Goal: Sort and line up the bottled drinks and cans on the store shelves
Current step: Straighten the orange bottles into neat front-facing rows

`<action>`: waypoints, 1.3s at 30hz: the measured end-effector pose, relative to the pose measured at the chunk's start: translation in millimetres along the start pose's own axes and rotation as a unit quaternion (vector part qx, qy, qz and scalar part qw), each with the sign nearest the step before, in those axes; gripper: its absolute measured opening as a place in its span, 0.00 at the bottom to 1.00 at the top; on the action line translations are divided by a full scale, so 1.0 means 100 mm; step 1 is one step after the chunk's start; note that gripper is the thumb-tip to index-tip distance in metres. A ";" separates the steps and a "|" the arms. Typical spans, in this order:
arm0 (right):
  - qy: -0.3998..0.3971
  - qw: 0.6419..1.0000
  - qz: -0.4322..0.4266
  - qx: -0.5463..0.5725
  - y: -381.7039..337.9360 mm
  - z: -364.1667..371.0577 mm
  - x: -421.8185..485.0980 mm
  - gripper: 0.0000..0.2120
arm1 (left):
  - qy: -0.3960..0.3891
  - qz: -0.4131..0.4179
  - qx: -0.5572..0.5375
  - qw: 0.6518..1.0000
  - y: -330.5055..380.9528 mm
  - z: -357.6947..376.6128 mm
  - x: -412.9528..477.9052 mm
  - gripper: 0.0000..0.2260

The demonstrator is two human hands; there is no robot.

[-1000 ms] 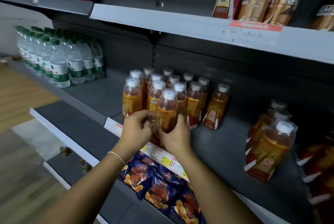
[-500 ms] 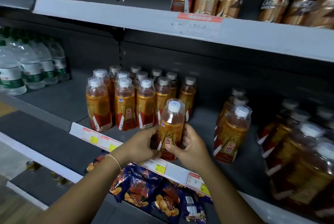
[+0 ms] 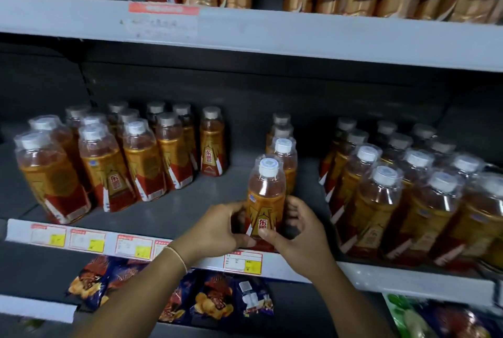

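**Two hands on one bottle at the shelf's front edge**

Head view: your left hand (image 3: 217,228) reached in from the lower left, with a thin bracelet (image 3: 178,256) on the wrist. Its fingers were curled round the left side of the bottle (image 3: 265,196) and its thumb lay low on the label. Your right hand (image 3: 299,239) gripped the opposite side, thumb pressed on the front and fingers wrapped behind.

You held the bottle upright. It had a white cap under a clear cover, amber drink, and a gold and red label facing you. It sat at the front of the middle shelf (image 3: 190,212), just above a price tag (image 3: 243,262). A single row of matching bottles (image 3: 284,147) ran back behind it. The left group (image 3: 109,168) and the right group (image 3: 394,201) stood apart on either side. Your fingers hid its base, so I cannot tell whether it touched the shelf.
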State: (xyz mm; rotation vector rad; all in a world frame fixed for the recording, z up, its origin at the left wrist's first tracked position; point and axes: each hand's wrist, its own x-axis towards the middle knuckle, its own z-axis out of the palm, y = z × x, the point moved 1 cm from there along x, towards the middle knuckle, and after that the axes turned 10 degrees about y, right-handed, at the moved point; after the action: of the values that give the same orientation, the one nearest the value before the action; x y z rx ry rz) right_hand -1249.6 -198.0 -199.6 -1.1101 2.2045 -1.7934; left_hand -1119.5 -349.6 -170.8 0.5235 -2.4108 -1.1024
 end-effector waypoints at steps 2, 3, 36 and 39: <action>0.007 1.000 0.000 -0.002 0.03 -0.07 -0.01 0.30 | 0.001 0.007 -0.008 1.000 0.03 0.08 0.01 0.21; 0.011 1.000 -0.003 -0.003 0.05 -0.10 -0.01 0.30 | 0.005 0.012 -0.008 1.000 0.05 0.11 0.01 0.21; 0.061 0.994 -0.009 -0.090 0.02 -0.19 -0.07 0.38 | 0.136 -0.130 -0.255 0.949 -0.05 0.15 1.01 0.19; 0.083 0.988 -0.020 -0.129 -0.02 -0.18 -0.11 0.38 | 0.121 -0.157 -0.297 0.934 0.01 0.27 1.20 0.26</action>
State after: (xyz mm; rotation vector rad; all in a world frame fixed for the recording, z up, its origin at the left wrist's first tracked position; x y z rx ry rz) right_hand -1249.3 -177.1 -196.8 -1.0899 2.5909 -1.7093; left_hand -1233.7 -393.0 -158.1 0.7873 -1.6933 -1.7018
